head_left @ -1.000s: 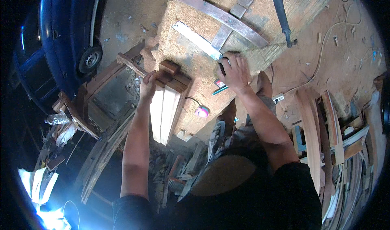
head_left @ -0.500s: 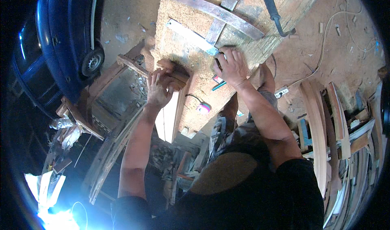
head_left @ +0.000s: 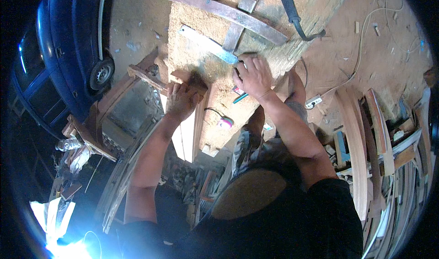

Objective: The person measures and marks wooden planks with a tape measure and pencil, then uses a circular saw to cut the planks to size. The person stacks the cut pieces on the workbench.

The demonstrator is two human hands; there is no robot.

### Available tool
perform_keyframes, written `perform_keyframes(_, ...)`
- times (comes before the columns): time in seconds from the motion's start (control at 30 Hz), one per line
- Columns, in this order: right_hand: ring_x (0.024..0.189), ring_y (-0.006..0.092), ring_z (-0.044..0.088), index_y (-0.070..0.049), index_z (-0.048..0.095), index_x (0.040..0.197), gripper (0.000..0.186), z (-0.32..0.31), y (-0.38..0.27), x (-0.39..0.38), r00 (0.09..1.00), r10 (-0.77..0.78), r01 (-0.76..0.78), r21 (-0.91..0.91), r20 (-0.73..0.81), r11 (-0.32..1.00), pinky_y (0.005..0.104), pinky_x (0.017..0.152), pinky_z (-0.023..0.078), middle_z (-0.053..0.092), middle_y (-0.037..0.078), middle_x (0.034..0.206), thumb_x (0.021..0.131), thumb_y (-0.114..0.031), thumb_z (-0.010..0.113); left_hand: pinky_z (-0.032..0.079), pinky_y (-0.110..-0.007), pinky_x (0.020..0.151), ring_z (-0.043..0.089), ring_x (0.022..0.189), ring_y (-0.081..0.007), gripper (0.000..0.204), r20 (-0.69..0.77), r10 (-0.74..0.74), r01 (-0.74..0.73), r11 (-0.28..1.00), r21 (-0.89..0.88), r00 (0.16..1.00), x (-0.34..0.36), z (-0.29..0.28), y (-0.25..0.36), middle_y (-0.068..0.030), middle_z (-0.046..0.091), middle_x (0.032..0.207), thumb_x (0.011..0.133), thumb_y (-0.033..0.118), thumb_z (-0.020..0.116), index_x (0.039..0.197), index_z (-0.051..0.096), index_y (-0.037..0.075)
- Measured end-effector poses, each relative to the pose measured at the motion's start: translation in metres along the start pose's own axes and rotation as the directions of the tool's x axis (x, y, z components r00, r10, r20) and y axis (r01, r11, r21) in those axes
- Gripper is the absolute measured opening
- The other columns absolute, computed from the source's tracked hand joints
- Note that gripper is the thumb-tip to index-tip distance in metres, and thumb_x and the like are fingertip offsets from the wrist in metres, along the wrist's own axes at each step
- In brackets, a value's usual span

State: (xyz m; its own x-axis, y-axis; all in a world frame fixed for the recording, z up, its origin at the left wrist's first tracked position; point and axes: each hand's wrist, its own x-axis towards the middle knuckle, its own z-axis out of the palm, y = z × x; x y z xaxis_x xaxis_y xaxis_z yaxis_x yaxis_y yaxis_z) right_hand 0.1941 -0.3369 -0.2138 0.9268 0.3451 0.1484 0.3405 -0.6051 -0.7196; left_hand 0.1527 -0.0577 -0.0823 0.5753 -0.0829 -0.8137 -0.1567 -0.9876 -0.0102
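My left hand point(head_left: 183, 99) has its fingers curled over the end of pale stacked wooden boards point(head_left: 185, 140), beside a small wood block point(head_left: 177, 76). My right hand point(head_left: 254, 78) is bent closed at the lower end of a straight pale metal strip point(head_left: 203, 43); what its fingers hold is hidden. Just below that hand lie a teal pencil-like stick point(head_left: 240, 98) and a small red-and-white item point(head_left: 238, 89). A pink round object point(head_left: 225, 123) with a black cord rests on the dusty workbench point(head_left: 260, 48). A curved, dark wooden piece point(head_left: 219, 11) lies across another bar point(head_left: 233, 35) farther up.
A black tool handle point(head_left: 287, 5) reaches in at the top. A blue car point(head_left: 64, 53) stands left, behind a wooden frame point(head_left: 105, 108). Wood strips point(head_left: 354, 153) are piled right, near a power strip point(head_left: 313, 101) and cords. A bright glare point(head_left: 66, 245) fills the lower left.
My left hand has shifted rightward over the boards' end, its fingers now farther over the top. My right hand has moved slightly up-left in view, as has the bench scene.
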Motion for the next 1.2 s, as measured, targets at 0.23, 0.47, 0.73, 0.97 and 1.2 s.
perform_keyframes(0.23, 0.091, 0.0287, 0.059, -0.008, 0.066, 0.092, 0.017, -0.002, -0.005, 0.001, 0.999, 0.029, -0.031, 0.061, 0.035, 0.998, 0.0447, 0.082, 0.048, 0.064, 0.008, 0.108, 0.082, -0.020, 0.071, 0.040, -0.058, 0.100, 0.056, 0.119, -0.0389, 0.038, -0.117, 0.034, -0.011, 0.981, 0.193, 0.993, 0.009, 0.027, 0.008, -0.0199, 0.055, 0.133, 0.103, 0.040, 0.051, 0.111, 0.073, 0.011)
perform_keyframes(0.47, 0.088, 0.0280, 0.058, -0.008, 0.066, 0.091, 0.017, -0.002, -0.002, 0.001, 1.000, 0.023, -0.024, 0.032, 0.008, 0.999, 0.0437, 0.081, 0.048, 0.064, 0.008, 0.107, 0.082, -0.021, 0.072, 0.044, -0.056, 0.103, 0.061, 0.115, -0.0411, 0.034, -0.140, -0.129, 0.111, 0.985, -0.134, 0.982, 0.043, -0.036, -0.017, -0.0207, 0.068, 0.118, 0.103, 0.032, 0.048, 0.103, 0.070, 0.006)
perform_keyframes(0.73, 0.088, 0.0266, 0.058, -0.009, 0.066, 0.088, 0.015, 0.006, -0.003, -0.005, 0.999, 0.026, -0.027, 0.045, 0.033, 0.999, 0.0445, 0.082, 0.048, 0.065, 0.008, 0.107, 0.083, -0.022, 0.071, 0.048, -0.053, 0.101, 0.065, 0.112, -0.0440, 0.064, 0.116, -0.196, 0.220, 0.946, -0.240, 0.974, 0.071, -0.006, -0.068, -0.0229, 0.072, 0.109, 0.108, 0.053, 0.033, 0.121, 0.070, 0.003)
perform_keyframes(0.97, 0.093, 0.0281, 0.060, -0.009, 0.068, 0.088, 0.014, 0.002, 0.002, 0.000, 0.999, 0.040, -0.041, 0.050, 0.025, 0.998, 0.0455, 0.083, 0.048, 0.066, 0.008, 0.105, 0.081, -0.021, 0.072, 0.048, -0.050, 0.099, 0.067, 0.109, -0.0422, 0.074, 0.003, -0.298, 0.250, 0.795, -0.552, 0.955, 0.057, -0.036, -0.092, -0.0224, 0.075, 0.111, 0.110, 0.057, 0.024, 0.124, 0.071, 0.002)
perform_keyframes(1.2, 0.091, 0.0278, 0.060, -0.010, 0.066, 0.087, 0.014, 0.001, -0.006, 0.000, 0.999, 0.038, -0.039, 0.052, 0.018, 0.998, 0.0446, 0.083, 0.049, 0.065, 0.007, 0.106, 0.080, -0.021, 0.072, 0.048, -0.048, 0.103, 0.066, 0.114, -0.0427, 0.075, 0.030, -0.335, 0.299, 0.791, -0.534, 0.942, 0.021, -0.011, -0.109, -0.0258, 0.071, 0.119, 0.110, 0.060, 0.025, 0.126, 0.070, 0.001)
